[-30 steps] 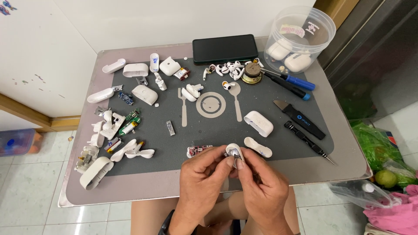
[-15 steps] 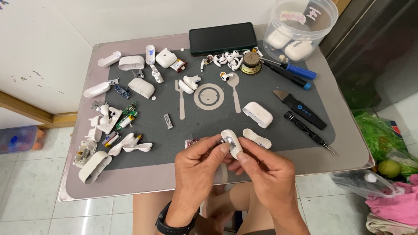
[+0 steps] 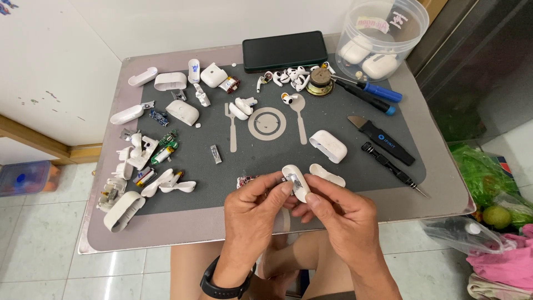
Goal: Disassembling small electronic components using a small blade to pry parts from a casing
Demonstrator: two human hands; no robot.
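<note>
Together, my left hand [image 3: 252,208] and right hand [image 3: 341,214] pinch the white case half [image 3: 295,181] above the mat [image 3: 355,166], steadying its exposed inside toward me.

my hands [image 3: 255,208] [image 3: 341,216] at mat's [image 3: 355,119] near edge, case shell [image 3: 295,182] between them | case halves left | screwdrivers [image 3: 369,91] right | phone [image 3: 285,51], tub [image 3: 383,33] behind

Both hands over the near edge of the grey mat [image 3: 333,119]: left hand [image 3: 252,208] and right hand [image 3: 341,216] pinch a white earbud-case shell [image 3: 295,181] between fingertips, metal insert showing. Another white shell piece [image 3: 327,174] lies just beside it, small circuit board [image 3: 245,180] near the left fingers. Black phone [image 3: 285,50] at far edge, clear tub [image 3: 383,33] well apart.
</note>
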